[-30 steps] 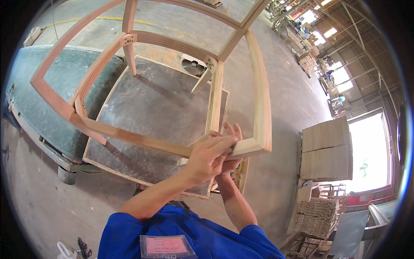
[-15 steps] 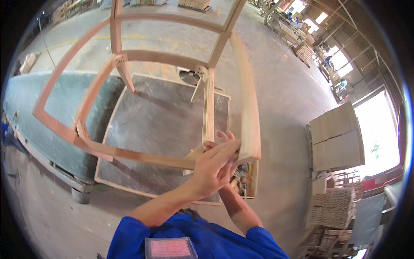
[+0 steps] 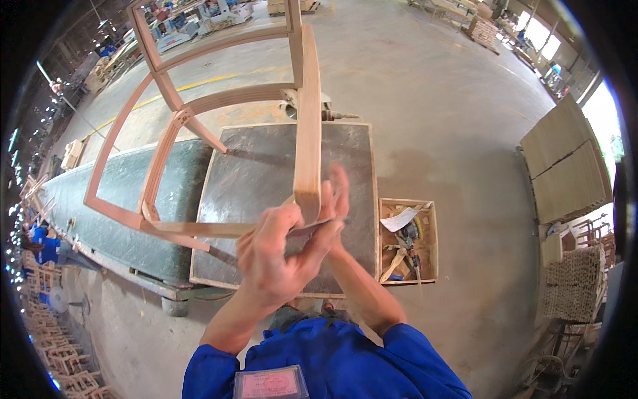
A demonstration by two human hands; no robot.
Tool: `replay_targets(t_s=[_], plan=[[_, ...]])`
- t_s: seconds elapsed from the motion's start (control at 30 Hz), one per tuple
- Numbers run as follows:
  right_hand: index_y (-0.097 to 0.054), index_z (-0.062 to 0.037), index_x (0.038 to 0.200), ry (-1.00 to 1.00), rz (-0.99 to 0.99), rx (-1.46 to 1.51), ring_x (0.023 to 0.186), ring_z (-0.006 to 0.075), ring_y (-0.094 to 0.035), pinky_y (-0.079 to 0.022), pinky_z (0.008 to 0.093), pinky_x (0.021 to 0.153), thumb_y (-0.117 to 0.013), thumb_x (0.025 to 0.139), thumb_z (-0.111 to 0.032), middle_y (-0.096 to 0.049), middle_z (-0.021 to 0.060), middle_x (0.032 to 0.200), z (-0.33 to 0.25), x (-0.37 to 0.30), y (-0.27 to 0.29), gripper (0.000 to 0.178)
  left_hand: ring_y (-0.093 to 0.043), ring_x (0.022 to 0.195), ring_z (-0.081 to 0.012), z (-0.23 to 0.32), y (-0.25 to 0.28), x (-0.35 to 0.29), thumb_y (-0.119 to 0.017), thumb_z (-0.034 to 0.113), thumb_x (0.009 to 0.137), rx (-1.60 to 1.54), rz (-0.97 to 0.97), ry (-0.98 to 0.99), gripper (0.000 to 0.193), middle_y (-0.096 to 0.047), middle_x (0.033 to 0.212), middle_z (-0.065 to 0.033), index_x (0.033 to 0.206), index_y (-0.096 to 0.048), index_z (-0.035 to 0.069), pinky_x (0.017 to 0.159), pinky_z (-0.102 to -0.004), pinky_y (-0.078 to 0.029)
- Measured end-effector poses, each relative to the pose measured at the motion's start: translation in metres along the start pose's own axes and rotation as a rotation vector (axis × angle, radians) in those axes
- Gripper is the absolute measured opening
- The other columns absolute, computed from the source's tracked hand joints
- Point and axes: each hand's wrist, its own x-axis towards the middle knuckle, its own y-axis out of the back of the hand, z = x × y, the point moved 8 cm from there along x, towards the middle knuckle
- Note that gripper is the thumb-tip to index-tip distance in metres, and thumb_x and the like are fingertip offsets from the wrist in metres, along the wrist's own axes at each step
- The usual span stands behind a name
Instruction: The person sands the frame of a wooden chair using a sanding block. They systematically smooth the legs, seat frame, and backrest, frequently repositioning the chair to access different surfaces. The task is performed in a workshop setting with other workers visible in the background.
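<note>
A bare wooden armchair frame (image 3: 174,118) stands on a dark-topped low platform (image 3: 252,179). The end of its near armrest (image 3: 308,159) points toward me, between my hands. My left hand (image 3: 276,256) is closed at the armrest's tip, its fingers curled and its thumb reaching right. From its grip a thin dark grey strip (image 3: 311,228), like a piece of sandpaper, runs under the tip toward the right. My right hand (image 3: 337,206) is at the armrest's right side, with fingers pointing up and smeared by motion. Whether it grips the strip is hidden.
A shallow wooden box (image 3: 432,243) with tools and a white sheet sits right of the platform. A green-topped bench (image 3: 126,199) adjoins it on the left. Behind the chair lies a power tool (image 3: 332,114). Stacked boards (image 3: 565,159) stand far right; a person in blue (image 3: 46,246) is far left.
My view has turned, so the chair and my hands appear further left and the toolbox shows fully. My hands, earlier overlapping at the armrest's tip, are now apart with the strip showing between them.
</note>
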Motion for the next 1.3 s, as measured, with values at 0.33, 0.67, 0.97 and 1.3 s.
replay_targets(t_s=[0.33, 0.67, 0.97, 1.3], plan=[[-0.04, 0.001, 0.135, -0.664, -0.245, 0.432, 0.099, 0.0212, -0.061, -0.055, 0.0352, 0.085, -0.072, 0.083, -0.014, -0.056, 0.0131, 0.112, 0.062, 0.013, -0.019, 0.063, -0.067, 0.066, -0.021, -0.045, -0.054, -0.066, -0.086, 0.015, 0.079, 0.398, -0.037, 0.286, 0.067, -0.063, 0.075, -0.013, 0.125, -0.04, 0.0, 0.057, -0.03, -0.051], [-0.038, 0.0023, 0.137, -0.606, -0.236, 0.353, 0.099, 0.0208, -0.058, -0.051, 0.0354, 0.085, -0.075, 0.079, -0.019, -0.054, 0.0135, 0.112, 0.064, 0.015, -0.017, 0.072, -0.067, 0.079, -0.0163, -0.043, -0.035, -0.031, -0.089, 0.016, 0.075, 0.241, 0.051, 0.286, 0.079, -0.065, 0.103, -0.0174, 0.132, -0.038, -0.003, 0.062, -0.0272, -0.055], [-0.037, 0.0019, 0.138, -0.612, -0.238, 0.336, 0.099, 0.0211, -0.058, -0.051, 0.0352, 0.086, -0.077, 0.077, -0.019, -0.056, 0.0133, 0.11, 0.062, 0.015, -0.013, 0.076, -0.07, 0.072, -0.0191, -0.052, -0.042, -0.027, -0.09, 0.024, 0.073, 0.284, 0.042, 0.254, 0.092, -0.067, 0.088, -0.0159, 0.136, -0.031, -0.008, 0.056, -0.029, -0.057], [-0.036, 0.0014, 0.141, -0.603, -0.224, 0.383, 0.099, 0.021, -0.06, -0.053, 0.0359, 0.083, -0.077, 0.077, -0.019, -0.057, 0.0139, 0.111, 0.067, 0.015, -0.01, 0.079, -0.071, 0.081, -0.021, -0.044, -0.043, -0.008, -0.089, 0.013, 0.074, -0.115, 0.137, 0.331, 0.091, -0.067, 0.094, -0.0163, 0.139, -0.028, -0.006, 0.064, -0.0271, -0.062]])
